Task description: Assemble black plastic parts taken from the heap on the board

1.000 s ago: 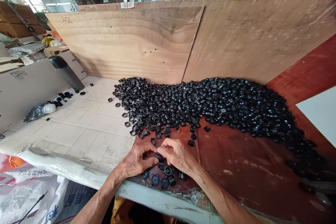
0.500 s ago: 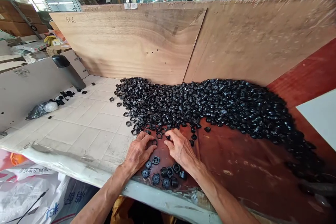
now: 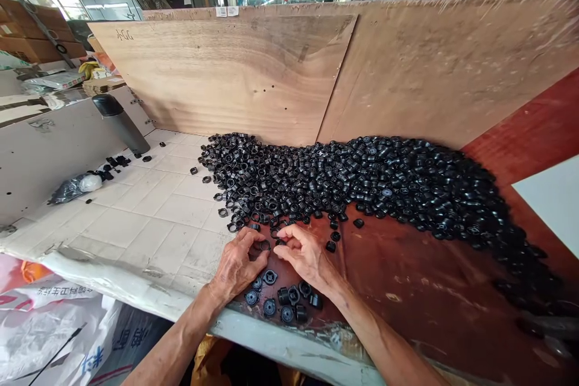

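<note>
The left hand (image 3: 237, 265) and right hand (image 3: 305, 256) work close together at the near edge of a red-brown board (image 3: 407, 265), just below a heap of black plastic rings (image 3: 353, 184). The left fingers (image 3: 246, 238) curve over a single ring (image 3: 265, 245), while the right fingers (image 3: 294, 235) bend toward a small dark piece (image 3: 281, 242) between the hands. The fingers of each hand are slightly spread, but from here you can't tell whether either hand is gripping anything. Just below the hands, a small group of rings (image 3: 269, 307) sits apart from the heap near the board's front edge, several showing spoked faces. The heap sweeps across the board and spills left onto a white tiled top (image 3: 167, 217), with plywood sheets (image 3: 217, 72) rising behind it. Farther left, on a pale panel (image 3: 40, 181), are a dark flask (image 3: 121, 123), a plastic bag (image 3: 75, 189) and some loose black pieces (image 3: 121, 161)
</note>
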Tool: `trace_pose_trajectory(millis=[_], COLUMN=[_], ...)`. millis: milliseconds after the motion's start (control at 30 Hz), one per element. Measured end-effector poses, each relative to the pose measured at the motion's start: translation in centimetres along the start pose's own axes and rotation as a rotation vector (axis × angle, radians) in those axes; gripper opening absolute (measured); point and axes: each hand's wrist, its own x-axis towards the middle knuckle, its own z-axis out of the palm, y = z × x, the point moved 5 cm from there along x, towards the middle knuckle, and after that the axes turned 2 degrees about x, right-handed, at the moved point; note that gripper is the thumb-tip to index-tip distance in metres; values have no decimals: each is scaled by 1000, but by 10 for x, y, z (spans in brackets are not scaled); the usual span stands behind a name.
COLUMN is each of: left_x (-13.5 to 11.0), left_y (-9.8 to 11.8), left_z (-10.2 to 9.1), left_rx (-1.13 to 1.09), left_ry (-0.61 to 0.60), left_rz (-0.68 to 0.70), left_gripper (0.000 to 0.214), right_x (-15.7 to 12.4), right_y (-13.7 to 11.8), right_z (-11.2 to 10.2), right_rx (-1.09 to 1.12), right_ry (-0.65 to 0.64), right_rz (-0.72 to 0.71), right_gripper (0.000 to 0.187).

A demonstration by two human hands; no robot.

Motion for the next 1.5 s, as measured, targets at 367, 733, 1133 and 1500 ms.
trace_pose_trajectory(millis=[367, 733, 1133, 1500], left_x=[0, -5, -4, -3], left_y=[-8, 0, -2, -5], left_z=[0, 7, 3, -5], left_rx=[-473, -896, -825, -673], left_ry=[-13, -128, -65, -2], left_rz=[-68, -445, -387, -303], left_gripper=[27, 27, 27, 21], right_x=[-5, -4, -8, -7], right_y=[-27, -23, -26, -38], right_z=[1, 2, 4, 3], right_rx=[34, 95, -39, -10], right_ry=[-87, -45, 13, 17], right_rz=[-141, -80, -135, -288], right_gripper=[24, 11, 22, 17])
